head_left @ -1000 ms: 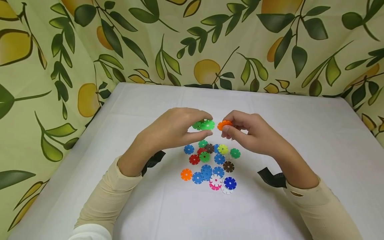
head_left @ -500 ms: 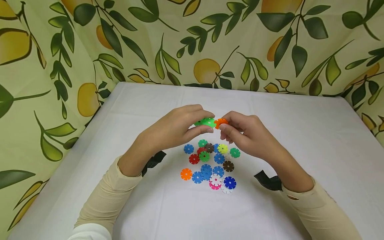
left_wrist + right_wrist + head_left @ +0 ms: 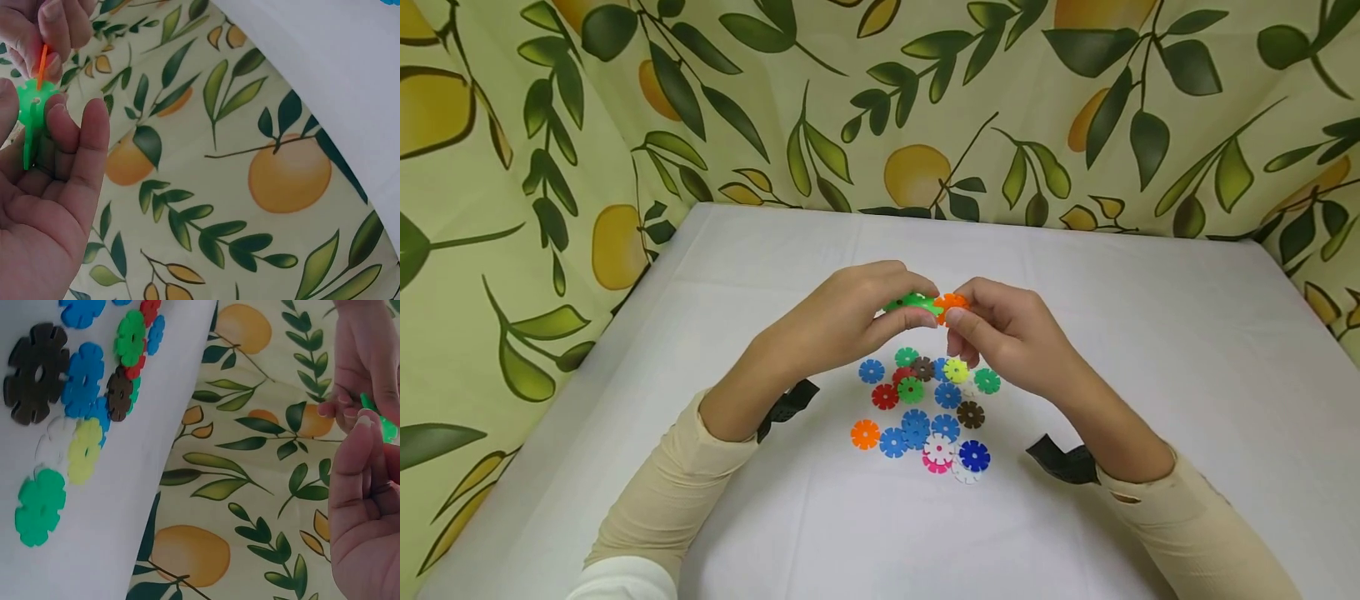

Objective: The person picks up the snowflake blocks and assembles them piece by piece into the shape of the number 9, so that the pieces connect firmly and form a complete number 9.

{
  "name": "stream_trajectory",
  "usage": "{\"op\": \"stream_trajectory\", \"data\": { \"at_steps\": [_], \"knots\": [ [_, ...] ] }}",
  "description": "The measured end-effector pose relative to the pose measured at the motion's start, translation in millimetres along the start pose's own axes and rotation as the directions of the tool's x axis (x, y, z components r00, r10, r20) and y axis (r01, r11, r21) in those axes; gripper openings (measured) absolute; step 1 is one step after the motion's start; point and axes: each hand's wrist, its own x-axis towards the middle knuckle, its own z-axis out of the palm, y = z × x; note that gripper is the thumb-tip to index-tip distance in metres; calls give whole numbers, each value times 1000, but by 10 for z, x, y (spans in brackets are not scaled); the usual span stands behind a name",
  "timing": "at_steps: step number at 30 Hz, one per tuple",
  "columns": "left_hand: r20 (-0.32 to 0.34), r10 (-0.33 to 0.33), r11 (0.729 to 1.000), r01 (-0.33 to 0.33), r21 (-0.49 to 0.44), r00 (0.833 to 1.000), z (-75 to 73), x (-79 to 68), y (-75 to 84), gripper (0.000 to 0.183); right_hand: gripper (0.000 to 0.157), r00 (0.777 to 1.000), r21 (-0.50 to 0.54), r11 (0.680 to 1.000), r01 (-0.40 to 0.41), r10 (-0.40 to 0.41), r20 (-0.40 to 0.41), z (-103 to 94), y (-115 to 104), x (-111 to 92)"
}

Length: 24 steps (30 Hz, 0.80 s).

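Observation:
My left hand point(image 3: 853, 317) pinches joined green notched discs point(image 3: 919, 306) between thumb and fingers. In the left wrist view one green disc point(image 3: 30, 103) faces the camera and another stands edge-on, crossing it. My right hand point(image 3: 1015, 333) pinches an orange notched disc point(image 3: 951, 305) by its edge. Its far rim meets the green disc's edge, and the left wrist view has the orange one edge-on at the green one's notches. Both hands are raised above the table, beyond the loose discs. In the right wrist view my fingers hide the orange disc.
Loose notched discs lie spread on the white-covered table point(image 3: 820, 517), among them a blue disc point(image 3: 872, 371), a yellow disc point(image 3: 956, 371), a brown disc point(image 3: 971, 415) and an orange disc point(image 3: 865, 434). Several overlap. A fruit-patterned curtain point(image 3: 850, 125) hangs behind and at the left.
The right hand has moved left with the orange disc, closing the gap to the green discs. The green discs have tilted flatter in the left hand. The loose discs stay put.

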Motion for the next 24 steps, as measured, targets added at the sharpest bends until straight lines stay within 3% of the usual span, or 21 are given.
{"op": "stream_trajectory", "data": {
  "at_steps": [6, 11, 20, 24],
  "knots": [
    [29, -78, 994, 80, -78, 997, -35, -15, -43, 37, 17, 999, 181, 983, -33, 38, -24, -20, 5, 41],
    [64, -123, 980, 131, -148, 990, -33, -12, -77, 36, 18, 998, 154, 987, -50, 57, -41, -41, 33, 51],
    [38, -160, 947, 165, -275, 986, 48, 41, -95, 21, 23, 997, 98, 992, -79, 78, 21, -21, 65, 34],
    [45, -185, 940, 190, -283, 982, 89, 64, -95, 12, 26, 997, 102, 992, -75, 72, 30, 2, 68, 34]
  ]
}}
